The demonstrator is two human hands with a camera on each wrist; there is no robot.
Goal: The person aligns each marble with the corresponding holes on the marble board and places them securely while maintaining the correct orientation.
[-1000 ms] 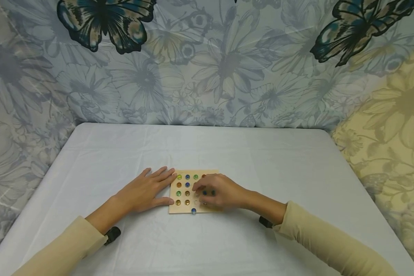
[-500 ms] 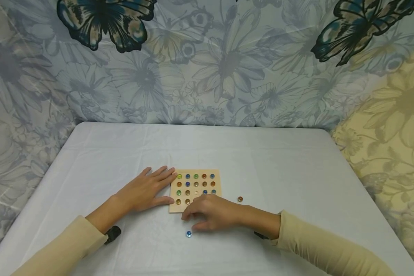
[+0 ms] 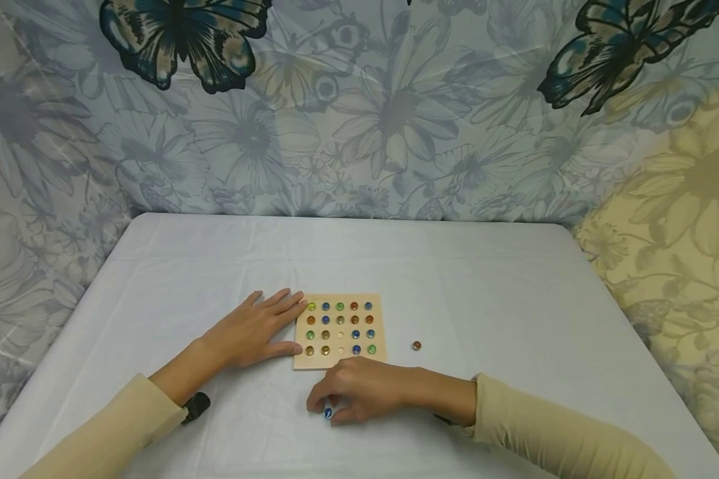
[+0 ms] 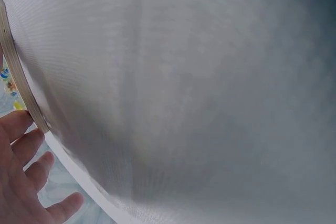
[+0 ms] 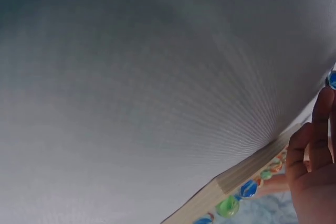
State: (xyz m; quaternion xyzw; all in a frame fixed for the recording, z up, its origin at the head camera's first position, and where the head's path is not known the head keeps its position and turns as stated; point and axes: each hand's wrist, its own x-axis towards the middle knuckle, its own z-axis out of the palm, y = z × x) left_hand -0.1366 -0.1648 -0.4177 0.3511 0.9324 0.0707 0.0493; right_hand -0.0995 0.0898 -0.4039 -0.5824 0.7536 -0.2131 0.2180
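A pale wooden board [image 3: 302,362] with rows of coloured glass marbles lies on the table. Two holes in its middle column, in the two rows nearest me, hold no marble. With fingers spread, my left hand [image 3: 245,336] rests against the board's left edge; its fingertips [image 4: 35,136] touch the edge in the left wrist view. In front of the board, my right hand [image 3: 362,392] has thumb and forefinger on either side of a blue marble [image 3: 328,414], pinching it low over the cloth. The right wrist view catches the same blue marble [image 5: 332,80] by a fingertip.
A lone reddish-brown marble [image 3: 417,346] lies on the white tablecloth [image 3: 485,286] right of the board. Behind the table hangs a floral, butterfly-printed cloth [image 3: 359,133].
My right hand has moved from over the board toward me, to the blue marble, which rolled off the board's front edge onto the cloth. My left hand stays put.
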